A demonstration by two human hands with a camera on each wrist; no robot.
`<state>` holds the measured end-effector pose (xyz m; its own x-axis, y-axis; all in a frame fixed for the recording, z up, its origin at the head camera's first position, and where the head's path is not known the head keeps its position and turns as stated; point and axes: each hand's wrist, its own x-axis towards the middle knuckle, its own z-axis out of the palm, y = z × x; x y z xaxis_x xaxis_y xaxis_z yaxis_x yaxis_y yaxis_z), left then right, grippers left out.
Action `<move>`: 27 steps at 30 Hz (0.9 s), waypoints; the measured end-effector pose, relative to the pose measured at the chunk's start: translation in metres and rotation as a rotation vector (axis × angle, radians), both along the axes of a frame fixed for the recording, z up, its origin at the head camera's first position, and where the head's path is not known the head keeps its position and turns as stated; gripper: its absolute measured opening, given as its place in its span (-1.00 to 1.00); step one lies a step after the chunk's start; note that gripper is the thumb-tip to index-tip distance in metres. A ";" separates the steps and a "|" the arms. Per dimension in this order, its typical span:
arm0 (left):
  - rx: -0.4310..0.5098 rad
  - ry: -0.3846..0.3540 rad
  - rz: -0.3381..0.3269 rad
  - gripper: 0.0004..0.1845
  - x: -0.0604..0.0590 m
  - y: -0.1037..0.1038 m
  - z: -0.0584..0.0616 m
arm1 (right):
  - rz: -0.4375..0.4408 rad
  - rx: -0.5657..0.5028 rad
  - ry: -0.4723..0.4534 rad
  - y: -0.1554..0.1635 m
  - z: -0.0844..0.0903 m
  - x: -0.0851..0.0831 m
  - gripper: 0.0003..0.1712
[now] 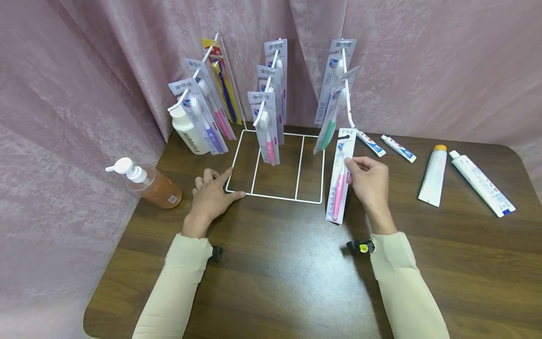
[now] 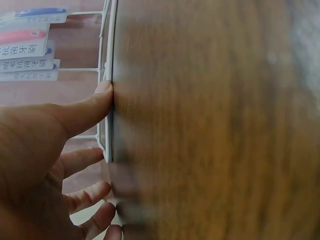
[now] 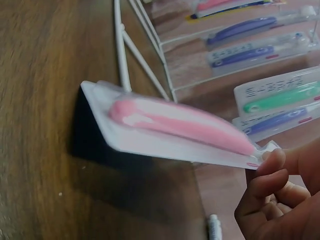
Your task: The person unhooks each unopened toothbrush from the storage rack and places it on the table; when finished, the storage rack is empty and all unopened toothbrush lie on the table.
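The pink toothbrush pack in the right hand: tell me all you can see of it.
The pink toothbrush pack is a long white card under a clear blister, holding one pink-handled brush, with printed text and a hang hole at its top. It stands tilted, its lower end on the wooden table and its top near the white wire rack. The right hand pinches its upper edge with fingertips; nothing else touches it.

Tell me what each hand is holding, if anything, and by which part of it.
The right hand pinches the pink toothbrush pack by its edge near the upper end; its lower end rests on the table. The left hand holds nothing, only touches the white wire rack base.
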<state>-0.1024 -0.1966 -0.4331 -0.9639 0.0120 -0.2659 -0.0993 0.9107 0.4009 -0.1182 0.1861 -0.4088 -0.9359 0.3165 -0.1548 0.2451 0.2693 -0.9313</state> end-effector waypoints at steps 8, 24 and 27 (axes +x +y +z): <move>0.004 -0.006 -0.001 -0.01 0.001 0.000 -0.001 | 0.011 0.096 0.028 -0.001 -0.017 -0.008 -0.61; 0.010 -0.007 0.004 -0.02 0.000 0.000 0.000 | 0.079 0.230 -0.106 0.028 -0.106 -0.054 -0.61; 0.013 -0.006 0.007 -0.02 0.000 -0.001 0.000 | 0.091 0.240 -0.115 0.027 -0.105 -0.053 -0.62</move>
